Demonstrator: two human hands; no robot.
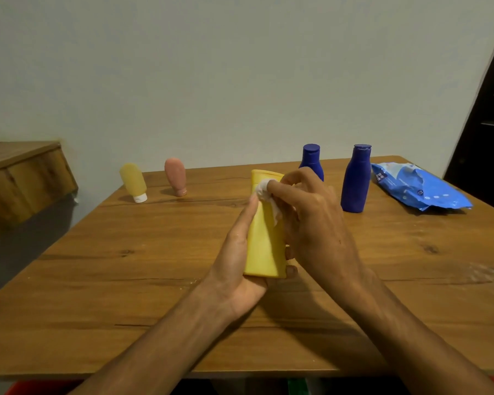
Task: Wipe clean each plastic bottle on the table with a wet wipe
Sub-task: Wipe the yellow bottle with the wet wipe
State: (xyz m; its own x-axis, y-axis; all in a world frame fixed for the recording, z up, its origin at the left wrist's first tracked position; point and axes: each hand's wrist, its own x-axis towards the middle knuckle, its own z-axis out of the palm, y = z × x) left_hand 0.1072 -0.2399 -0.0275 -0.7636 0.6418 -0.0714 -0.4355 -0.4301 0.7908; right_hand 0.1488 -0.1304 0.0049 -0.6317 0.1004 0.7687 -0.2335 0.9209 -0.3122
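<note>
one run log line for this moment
step: wiping yellow bottle | left hand: holds bottle | right hand: presses wet wipe on its upper end

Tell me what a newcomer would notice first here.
At the centre, the left hand holds a yellow bottle while the right hand presses a white wet wipe on its upper part. Behind stand two dark blue bottles, a blue wipes pack at their right, and a yellow tube and a pink tube upside down at far left.

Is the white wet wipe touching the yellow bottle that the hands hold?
Touching. The head view shows the right hand pressing the wet wipe against the yellow bottle near its top, with no gap between them.
</note>
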